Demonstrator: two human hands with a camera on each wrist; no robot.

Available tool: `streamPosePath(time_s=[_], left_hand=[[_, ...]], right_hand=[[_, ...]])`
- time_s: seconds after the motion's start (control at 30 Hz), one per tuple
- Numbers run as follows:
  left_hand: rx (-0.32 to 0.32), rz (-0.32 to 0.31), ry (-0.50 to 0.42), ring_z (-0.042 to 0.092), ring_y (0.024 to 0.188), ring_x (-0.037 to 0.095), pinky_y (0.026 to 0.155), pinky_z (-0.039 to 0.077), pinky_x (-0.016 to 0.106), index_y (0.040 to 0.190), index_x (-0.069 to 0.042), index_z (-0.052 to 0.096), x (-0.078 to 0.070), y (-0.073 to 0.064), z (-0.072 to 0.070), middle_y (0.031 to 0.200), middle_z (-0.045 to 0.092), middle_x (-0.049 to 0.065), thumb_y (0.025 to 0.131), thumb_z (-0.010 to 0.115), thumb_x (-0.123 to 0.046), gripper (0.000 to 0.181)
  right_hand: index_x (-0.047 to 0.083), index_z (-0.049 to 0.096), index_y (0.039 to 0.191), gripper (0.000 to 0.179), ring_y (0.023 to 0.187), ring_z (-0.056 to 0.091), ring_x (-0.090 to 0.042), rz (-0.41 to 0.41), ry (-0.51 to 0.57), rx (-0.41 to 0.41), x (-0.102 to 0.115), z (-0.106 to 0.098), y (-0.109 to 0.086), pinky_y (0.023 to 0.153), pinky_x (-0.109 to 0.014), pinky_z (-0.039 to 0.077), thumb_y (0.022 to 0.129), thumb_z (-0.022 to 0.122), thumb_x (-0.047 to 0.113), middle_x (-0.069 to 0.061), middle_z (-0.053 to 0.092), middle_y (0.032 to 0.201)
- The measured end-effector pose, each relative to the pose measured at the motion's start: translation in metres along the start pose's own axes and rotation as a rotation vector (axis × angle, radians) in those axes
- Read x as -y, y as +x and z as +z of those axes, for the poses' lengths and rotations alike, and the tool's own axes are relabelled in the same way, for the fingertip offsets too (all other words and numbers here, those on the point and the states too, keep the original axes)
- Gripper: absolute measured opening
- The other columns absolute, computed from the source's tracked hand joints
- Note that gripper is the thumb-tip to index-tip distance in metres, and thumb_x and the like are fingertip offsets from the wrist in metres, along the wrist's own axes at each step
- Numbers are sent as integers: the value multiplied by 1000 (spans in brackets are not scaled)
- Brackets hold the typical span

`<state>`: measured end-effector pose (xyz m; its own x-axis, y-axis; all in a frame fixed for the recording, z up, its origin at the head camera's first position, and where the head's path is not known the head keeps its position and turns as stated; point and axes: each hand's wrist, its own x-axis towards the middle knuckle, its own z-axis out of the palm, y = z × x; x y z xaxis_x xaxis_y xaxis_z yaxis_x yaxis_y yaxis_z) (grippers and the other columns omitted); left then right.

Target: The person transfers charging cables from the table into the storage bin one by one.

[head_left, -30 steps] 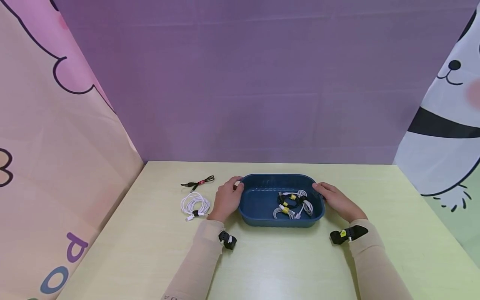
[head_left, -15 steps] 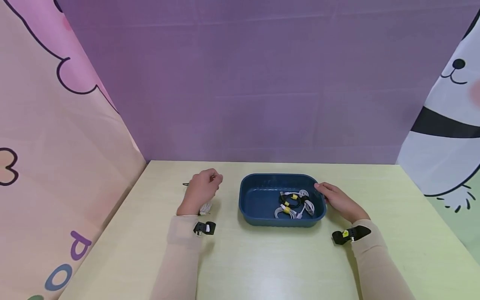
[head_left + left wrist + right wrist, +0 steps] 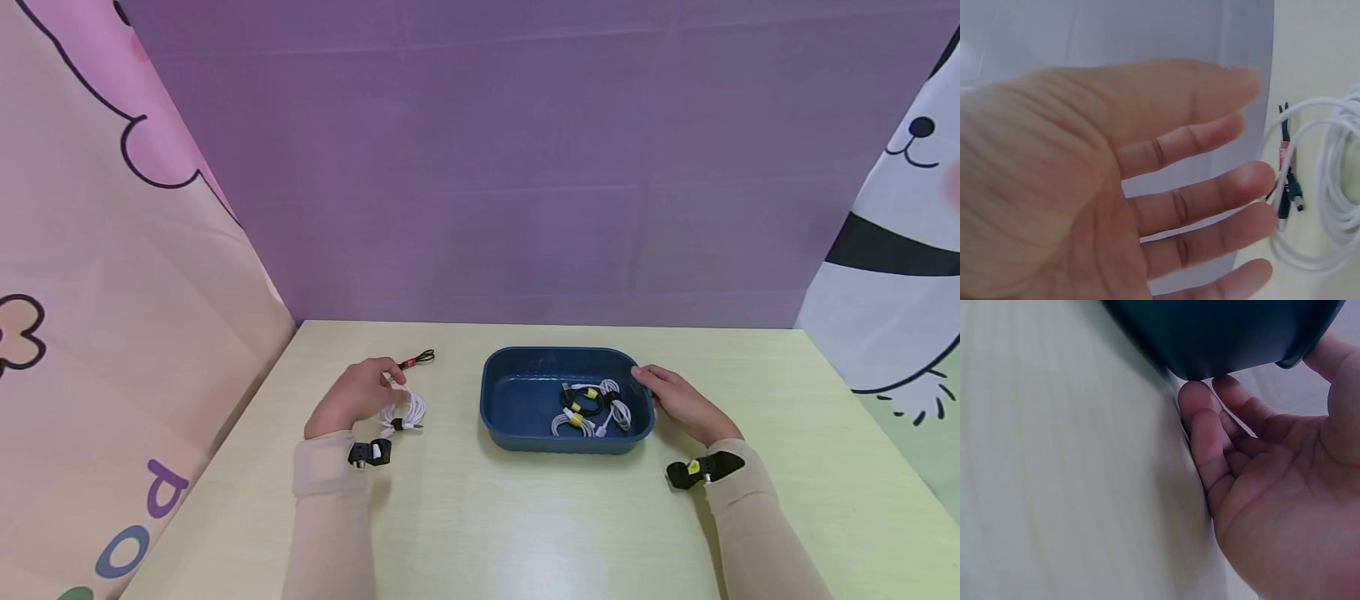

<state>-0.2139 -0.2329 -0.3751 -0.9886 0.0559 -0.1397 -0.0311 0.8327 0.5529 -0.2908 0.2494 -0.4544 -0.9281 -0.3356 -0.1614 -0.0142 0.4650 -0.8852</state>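
My left hand (image 3: pixel 358 393) hovers at the left side of a coiled white cable (image 3: pixel 412 411) with a black tie. Its thumb and fingers are extended and spread apart in the left wrist view, with nothing held between them. Just behind the coil lies a black cable (image 3: pixel 424 357) bound with a red tie, partly covered by the fingers. At the right end of a blue plastic bin (image 3: pixel 517 404), my right hand (image 3: pixel 678 406) grips the rim, thumb on top. From the right wrist view, its fingers (image 3: pixel 1207 440) curl under the bin's side.
Inside the bin lie a white cable (image 3: pixel 619 412), a black cable (image 3: pixel 584 409) with yellow ties and a pale cable (image 3: pixel 566 423) with a yellow tie. The pale wooden table (image 3: pixel 525 525) meets a purple backdrop (image 3: pixel 525 167) at its rear edge.
My left hand has let go of the bin's left rim and moved left, over the cables, to the white coil's left side. The right hand stays at the bin.
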Motion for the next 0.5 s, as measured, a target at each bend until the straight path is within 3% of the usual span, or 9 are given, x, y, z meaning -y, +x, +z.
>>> streamPosePath(time_s=[0.1,0.3,0.5], left_hand=[[20,-31,-34,59,89,25,73,46,35,113,-9,66,3,2,4,104,64,12,88,76,-19,28],[37,-43,-54,56,103,31,85,48,42,123,-7,64,7,6,12,120,59,20,83,82,-17,46],[41,-81,21,43,123,43,91,50,54,136,-10,57,10,12,22,139,44,29,77,87,-24,67]], right_hand=[[2,52,122,59,99,46,-18,5,-14,3,0,0,0,89,-36,38,106,39,58,-4,44,103],[3,51,114,55,94,46,-18,-2,-21,-1,0,0,-1,87,-37,37,107,39,56,-4,42,96],[2,51,127,61,104,46,-21,11,-18,6,0,0,0,92,-37,37,107,38,58,-7,46,107]])
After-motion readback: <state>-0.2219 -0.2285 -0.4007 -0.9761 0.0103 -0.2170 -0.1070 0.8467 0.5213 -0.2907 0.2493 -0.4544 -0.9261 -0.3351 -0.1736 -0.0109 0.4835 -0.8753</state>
